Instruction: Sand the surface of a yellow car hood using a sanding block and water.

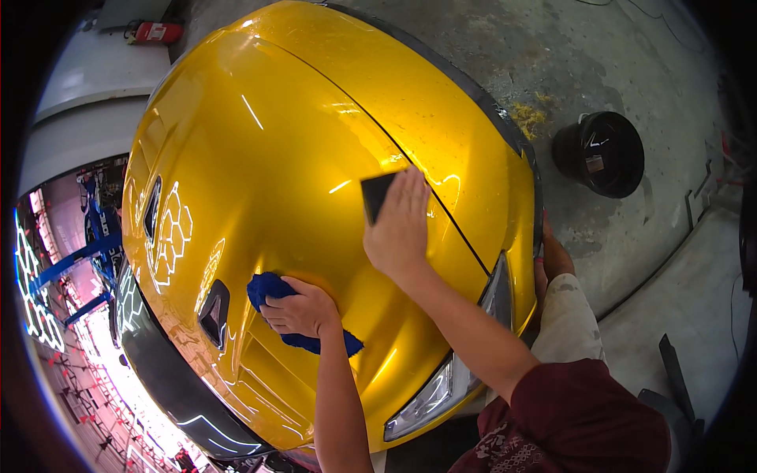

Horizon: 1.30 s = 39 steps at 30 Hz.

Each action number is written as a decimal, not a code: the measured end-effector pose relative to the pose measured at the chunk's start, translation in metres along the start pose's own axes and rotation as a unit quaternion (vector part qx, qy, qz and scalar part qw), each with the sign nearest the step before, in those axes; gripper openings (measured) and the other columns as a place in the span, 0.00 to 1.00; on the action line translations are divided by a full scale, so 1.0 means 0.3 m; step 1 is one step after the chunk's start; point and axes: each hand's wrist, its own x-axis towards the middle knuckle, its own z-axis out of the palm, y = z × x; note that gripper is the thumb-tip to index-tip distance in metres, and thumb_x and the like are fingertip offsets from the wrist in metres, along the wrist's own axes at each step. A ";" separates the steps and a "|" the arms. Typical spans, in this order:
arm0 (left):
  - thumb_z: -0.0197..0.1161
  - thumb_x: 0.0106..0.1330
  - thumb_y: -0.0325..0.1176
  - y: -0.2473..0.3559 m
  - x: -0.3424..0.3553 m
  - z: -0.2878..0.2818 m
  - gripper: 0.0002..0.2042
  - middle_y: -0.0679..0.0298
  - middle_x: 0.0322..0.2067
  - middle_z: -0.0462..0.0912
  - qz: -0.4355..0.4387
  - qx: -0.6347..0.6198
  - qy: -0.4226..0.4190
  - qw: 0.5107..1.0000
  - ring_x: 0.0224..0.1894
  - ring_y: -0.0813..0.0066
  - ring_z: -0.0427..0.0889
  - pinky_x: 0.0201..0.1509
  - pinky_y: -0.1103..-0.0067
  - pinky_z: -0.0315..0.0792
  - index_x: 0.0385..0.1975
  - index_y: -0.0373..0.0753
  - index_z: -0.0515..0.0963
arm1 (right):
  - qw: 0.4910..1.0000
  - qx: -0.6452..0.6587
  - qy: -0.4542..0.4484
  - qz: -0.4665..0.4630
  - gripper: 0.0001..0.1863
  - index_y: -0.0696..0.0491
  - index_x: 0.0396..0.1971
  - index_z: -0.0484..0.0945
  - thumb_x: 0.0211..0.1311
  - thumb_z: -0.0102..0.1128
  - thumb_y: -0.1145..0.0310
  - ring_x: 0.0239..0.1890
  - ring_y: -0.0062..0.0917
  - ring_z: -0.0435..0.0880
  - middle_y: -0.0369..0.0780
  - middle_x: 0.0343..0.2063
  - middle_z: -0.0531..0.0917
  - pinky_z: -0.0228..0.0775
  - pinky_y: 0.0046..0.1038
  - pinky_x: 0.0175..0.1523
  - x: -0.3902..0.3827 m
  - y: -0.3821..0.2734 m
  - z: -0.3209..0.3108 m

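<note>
The yellow glossy car hood spreads beneath both of my hands. My left hand is closed on a bunched dark blue cloth, pressed to the hood near a black-rimmed vent; a tail of the cloth hangs out under my wrist. Farther right, my right hand lies over a flat black rectangular pad, holding it against the hood just left of the panel seam. One dark corner of the pad shows beyond my fingers. What it is exactly, I cannot make out.
Headlight and bumper edge lie at the lower right. Another person's hand is beside the bumper. A black bucket stands on the stained concrete floor. A red fire extinguisher is at the upper left.
</note>
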 end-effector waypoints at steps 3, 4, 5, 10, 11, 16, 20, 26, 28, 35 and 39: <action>0.53 0.71 0.49 -0.008 -0.001 0.012 0.27 0.42 0.52 0.69 0.001 0.005 0.000 1.000 0.54 0.44 0.69 0.59 0.57 0.61 0.50 0.25 0.67 | 0.999 0.014 -0.015 -0.031 0.45 0.76 0.64 0.52 0.57 0.59 0.60 0.73 0.55 0.48 0.65 0.67 0.54 0.34 0.49 0.76 -0.033 0.035 -0.013; 0.54 0.70 0.49 -0.024 0.005 0.005 0.26 0.42 0.51 0.70 -0.002 0.002 -0.007 1.000 0.54 0.43 0.70 0.59 0.57 0.62 0.49 0.25 0.67 | 0.998 0.036 -0.031 -0.037 0.45 0.75 0.65 0.52 0.56 0.60 0.61 0.73 0.55 0.48 0.65 0.68 0.54 0.35 0.49 0.76 -0.079 0.048 -0.033; 0.54 0.70 0.48 -0.023 0.014 0.001 0.26 0.42 0.51 0.70 -0.006 -0.005 -0.013 1.000 0.53 0.43 0.70 0.59 0.57 0.62 0.49 0.25 0.67 | 0.999 -0.005 -0.025 -0.039 0.44 0.75 0.65 0.53 0.56 0.60 0.61 0.73 0.55 0.49 0.63 0.68 0.55 0.35 0.49 0.76 -0.134 0.068 -0.027; 0.56 0.69 0.47 0.012 -0.002 0.003 0.26 0.41 0.52 0.70 -0.002 0.002 0.012 1.000 0.54 0.43 0.70 0.61 0.57 0.61 0.48 0.23 0.69 | 0.997 0.032 0.005 -0.071 0.44 0.74 0.65 0.54 0.56 0.60 0.60 0.73 0.53 0.50 0.63 0.68 0.55 0.36 0.49 0.77 0.102 0.005 0.019; 0.56 0.69 0.47 0.036 -0.020 0.013 0.26 0.40 0.52 0.70 0.002 0.006 0.012 1.000 0.55 0.44 0.69 0.62 0.57 0.61 0.47 0.23 0.69 | 0.996 0.016 0.013 -0.092 0.44 0.74 0.65 0.54 0.56 0.61 0.60 0.73 0.53 0.50 0.62 0.68 0.56 0.36 0.49 0.76 0.152 0.022 0.023; 0.56 0.68 0.47 -0.027 0.013 -0.001 0.27 0.39 0.53 0.70 -0.024 0.007 -0.015 1.000 0.56 0.44 0.69 0.64 0.57 0.59 0.48 0.21 0.70 | 0.991 0.000 -0.071 -0.111 0.46 0.73 0.66 0.51 0.55 0.61 0.61 0.73 0.54 0.49 0.62 0.69 0.53 0.36 0.50 0.76 -0.039 0.061 -0.020; 0.56 0.69 0.47 -0.005 0.004 -0.005 0.28 0.37 0.54 0.69 -0.033 -0.006 -0.028 0.999 0.57 0.42 0.67 0.64 0.56 0.58 0.48 0.19 0.70 | 0.987 0.027 -0.074 -0.142 0.44 0.73 0.66 0.51 0.56 0.60 0.63 0.72 0.56 0.50 0.62 0.68 0.55 0.37 0.51 0.76 0.129 0.022 0.005; 0.58 0.68 0.45 0.006 -0.014 -0.010 0.29 0.36 0.55 0.68 -0.047 -0.009 -0.037 0.998 0.58 0.38 0.65 0.65 0.52 0.57 0.48 0.16 0.68 | 0.971 0.034 -0.081 -0.222 0.43 0.72 0.65 0.54 0.56 0.60 0.63 0.71 0.55 0.53 0.63 0.66 0.58 0.41 0.50 0.75 0.407 -0.039 0.053; 0.59 0.67 0.45 -0.037 -0.018 -0.038 0.29 0.36 0.55 0.68 -0.063 -0.002 -0.039 0.997 0.58 0.38 0.65 0.64 0.52 0.57 0.49 0.17 0.68 | 0.965 0.026 -0.155 -0.209 0.44 0.72 0.65 0.53 0.53 0.61 0.65 0.72 0.57 0.51 0.63 0.67 0.56 0.40 0.52 0.75 0.246 0.026 -0.030; 0.58 0.68 0.47 0.004 -0.034 -0.020 0.35 0.34 0.59 0.65 -0.085 -0.039 -0.073 0.993 0.61 0.36 0.64 0.67 0.54 0.55 0.60 0.18 0.60 | 0.953 0.040 -0.099 -0.284 0.43 0.72 0.65 0.54 0.56 0.60 0.62 0.72 0.54 0.53 0.62 0.67 0.57 0.43 0.50 0.75 0.718 -0.127 0.111; 0.58 0.68 0.47 -0.053 -0.045 -0.035 0.35 0.32 0.60 0.63 -0.106 -0.024 -0.063 0.992 0.61 0.35 0.63 0.67 0.54 0.55 0.60 0.18 0.60 | 0.934 0.025 -0.184 -0.304 0.46 0.71 0.66 0.52 0.52 0.61 0.63 0.72 0.55 0.52 0.62 0.68 0.56 0.42 0.51 0.75 0.603 -0.055 0.043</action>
